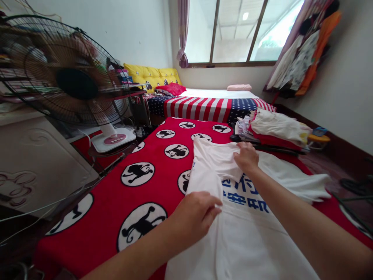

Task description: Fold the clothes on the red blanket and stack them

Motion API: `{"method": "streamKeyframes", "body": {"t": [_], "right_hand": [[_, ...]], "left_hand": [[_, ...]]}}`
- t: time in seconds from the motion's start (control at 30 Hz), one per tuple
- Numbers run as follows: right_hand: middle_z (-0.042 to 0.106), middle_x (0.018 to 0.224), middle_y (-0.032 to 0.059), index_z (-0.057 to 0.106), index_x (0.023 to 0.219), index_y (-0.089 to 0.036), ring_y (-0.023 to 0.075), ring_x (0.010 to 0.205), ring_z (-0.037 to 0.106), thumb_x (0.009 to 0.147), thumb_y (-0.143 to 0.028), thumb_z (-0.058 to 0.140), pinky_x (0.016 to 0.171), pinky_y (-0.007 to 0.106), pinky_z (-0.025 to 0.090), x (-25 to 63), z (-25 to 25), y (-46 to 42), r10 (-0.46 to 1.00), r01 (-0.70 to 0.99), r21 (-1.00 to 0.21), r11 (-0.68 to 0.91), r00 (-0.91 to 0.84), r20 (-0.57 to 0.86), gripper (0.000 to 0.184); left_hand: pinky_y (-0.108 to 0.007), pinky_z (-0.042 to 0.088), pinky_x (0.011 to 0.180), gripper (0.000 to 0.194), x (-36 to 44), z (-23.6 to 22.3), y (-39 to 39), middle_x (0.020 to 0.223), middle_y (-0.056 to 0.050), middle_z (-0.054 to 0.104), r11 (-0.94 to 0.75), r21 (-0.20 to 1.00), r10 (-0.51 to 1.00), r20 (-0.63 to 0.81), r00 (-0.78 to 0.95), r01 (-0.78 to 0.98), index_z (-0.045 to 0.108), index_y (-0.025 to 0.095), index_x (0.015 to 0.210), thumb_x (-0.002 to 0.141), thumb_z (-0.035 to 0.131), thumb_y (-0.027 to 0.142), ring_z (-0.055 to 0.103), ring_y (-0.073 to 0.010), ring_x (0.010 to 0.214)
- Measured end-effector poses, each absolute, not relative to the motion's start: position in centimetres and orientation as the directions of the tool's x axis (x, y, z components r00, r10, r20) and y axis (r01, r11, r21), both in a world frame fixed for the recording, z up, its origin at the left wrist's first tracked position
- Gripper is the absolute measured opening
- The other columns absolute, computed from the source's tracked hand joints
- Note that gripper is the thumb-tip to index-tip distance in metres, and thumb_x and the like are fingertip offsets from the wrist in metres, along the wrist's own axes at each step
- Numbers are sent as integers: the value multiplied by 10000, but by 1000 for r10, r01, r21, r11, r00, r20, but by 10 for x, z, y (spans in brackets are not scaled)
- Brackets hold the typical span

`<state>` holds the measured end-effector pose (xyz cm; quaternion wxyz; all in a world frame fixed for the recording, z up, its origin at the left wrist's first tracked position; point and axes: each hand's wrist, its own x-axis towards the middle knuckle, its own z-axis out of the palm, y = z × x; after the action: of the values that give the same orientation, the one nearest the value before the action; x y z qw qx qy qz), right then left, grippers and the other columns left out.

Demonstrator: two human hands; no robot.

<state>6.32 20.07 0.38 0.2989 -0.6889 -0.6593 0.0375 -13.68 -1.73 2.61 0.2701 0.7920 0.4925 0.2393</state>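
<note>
- White shirt (250,237) — partly folded, on the red cloth (154,147).
- Right hand (247,156) — grip pinching its upper edge.
- Left hand (199,214) at the fold; whether its grip is closed, I cannot tell.

Three-pane window (233,33) at 1 o'clock lets in bright daylight; tied mauve curtain (183,27) hangs at 12. Pale walls (151,35). Stars-and-stripes-covered bed (201,108) sits under window; yellow backrest cushion (169,73) at 11. Electric fan (77,83) at 10, embossed cabinet (43,163) at 9. Pinkish floor (320,163) at 3.
</note>
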Motion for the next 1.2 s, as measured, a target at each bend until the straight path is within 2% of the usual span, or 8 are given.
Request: {"method": "streamKeyframes", "body": {"t": [0.17, 0.37, 0.5, 0.67, 0.87, 0.97, 1.1, 1.2], "right_hand": [[684, 996, 71, 686, 974, -190, 209, 962, 633, 780, -137, 538, 865, 296, 456, 9, 13, 233, 939, 866, -454, 211, -51, 339, 250], [682, 642, 13, 597, 1180, -138, 162, 595, 639, 781, -347, 635, 607, 254, 477, -60, 0, 279, 973, 802, -560, 209, -110, 205, 452], [639, 520, 27, 701, 906, -126, 183, 537, 621, 747, -340, 640, 572, 263, 468, -72, -9, 296, 982, 797, -583, 158, -64, 179, 274], [711, 705, 93, 679, 699, -157, 231, 778, 666, 812, -268, 473, 731, 281, 480, -61, -23, 305, 957, 801, -588, 115, 69, 281, 260], [684, 633, 61, 658, 843, -124, 196, 650, 661, 760, -264, 628, 656, 289, 502, -65, -15, 306, 975, 765, -622, 166, -34, 219, 165], [719, 798, 64, 612, 1041, -126, 155, 690, 676, 803, -243, 611, 683, 270, 520, -48, -6, 282, 963, 723, -642, 257, -135, 233, 265], [594, 1299, 110, 529, 1275, -210, 234, 1196, 550, 877, -363, 540, 1020, 416, 404, 11, -18, 238, 841, 755, -381, 534, -426, 335, 427], [336, 1525, 106, 381, 1427, -232, 271, 1416, 265, 944, -463, 366, 1115, 563, 204, 52, -31, 230, 903, 898, -120, 422, -407, 135, 536]], "left_hand": [[-472, 241, 1144, 543, -119, -21, 39, 1488, -209, 357, -390, 241, 903, 290, 317, 889, 398, 64, 1411, 929, 460, 307, 264, -314, 1411], [-547, 180, 1154, 538, -123, -46, 38, 1561, -146, 224, -401, 267, 905, 261, 335, 876, 348, 222, 1459, 962, 353, 428, 91, -328, 1450], [-603, 162, 1140, 554, -123, -43, 36, 1580, -129, 150, -394, 325, 913, 247, 325, 860, 287, 278, 1485, 957, 367, 425, 59, -354, 1447], [-717, 116, 1083, 643, -120, -46, 38, 1590, -121, 59, -318, 380, 943, 219, 250, 869, 215, 339, 1499, 916, 449, 470, -10, -442, 1422], [-698, 128, 1094, 603, -122, -38, 37, 1586, -113, 113, -287, 396, 958, 140, 252, 872, 304, 330, 1475, 909, 442, 484, 5, -440, 1421], [-661, 133, 1117, 589, -122, -35, 38, 1578, -110, 170, -295, 377, 955, 131, 265, 878, 329, 298, 1471, 920, 409, 489, 41, -413, 1432], [-598, 150, 1142, 605, -121, -36, 40, 1567, -128, 212, -307, 362, 951, 140, 274, 880, 339, 224, 1473, 935, 356, 500, 53, -383, 1440], [-580, 129, 1147, 615, -122, -38, 39, 1568, -142, 204, -313, 357, 949, 146, 278, 880, 361, 212, 1463, 932, 340, 524, 54, -375, 1443]]}}
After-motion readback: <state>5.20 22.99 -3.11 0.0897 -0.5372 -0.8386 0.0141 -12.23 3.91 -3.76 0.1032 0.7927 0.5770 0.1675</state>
